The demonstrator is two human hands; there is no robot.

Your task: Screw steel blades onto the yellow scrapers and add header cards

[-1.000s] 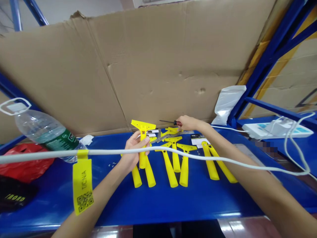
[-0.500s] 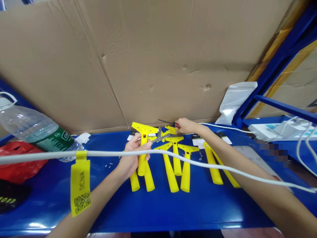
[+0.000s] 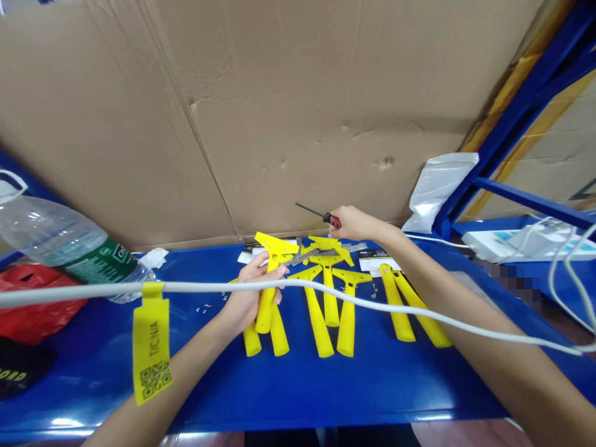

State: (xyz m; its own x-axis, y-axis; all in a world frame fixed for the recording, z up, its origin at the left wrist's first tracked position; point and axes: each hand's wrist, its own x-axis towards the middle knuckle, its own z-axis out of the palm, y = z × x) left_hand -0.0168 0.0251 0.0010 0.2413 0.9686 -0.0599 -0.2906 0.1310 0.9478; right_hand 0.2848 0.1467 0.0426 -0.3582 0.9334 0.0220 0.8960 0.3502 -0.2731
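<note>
Scraper (image 3: 266,304): raised above the worktop (image 3: 372,391), head towards the back edge.
Your left hand (image 3: 244,302): fingers closed round the scraper's handle.
Your right hand (image 3: 352,222): closed on a screwdriver (image 3: 326,217), near the back edge.
More scrapers (image 3: 320,329): below, mid-worktop.
Bottle (image 3: 100,248): near the left edge.

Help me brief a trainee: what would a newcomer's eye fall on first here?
Yellow handles on the blue table would likely catch the eye, with another handle in the left hand. The screwdriver in the right hand stands out against the cardboard. Nearer, a white cable with a yellow tag crosses the view.
</note>
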